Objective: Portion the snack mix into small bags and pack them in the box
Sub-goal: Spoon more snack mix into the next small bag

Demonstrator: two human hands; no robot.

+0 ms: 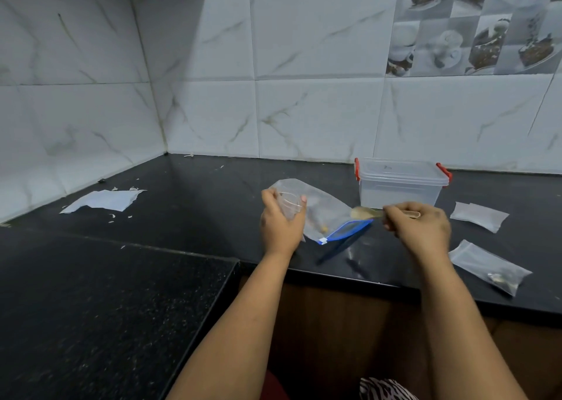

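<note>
My left hand [281,221] grips a small clear bag [289,203], held open above the black counter [194,193]. Beside it lies a large clear zip bag [327,211] with a blue seal strip [346,231] and a few bits of snack mix inside. My right hand [418,224] holds a pale spoon [363,213], its bowl pointing left toward the zip bag. Behind the spoon stands a clear plastic box [400,186] with red clips, its lid on. One small bag [489,267] with some snack mix in it lies at the right.
Another small clear bag [479,216] lies flat right of the box. A torn white paper sheet [105,200] and scraps lie at the far left. The counter's front edge [380,284] runs just below my hands. Tiled walls close the back and left.
</note>
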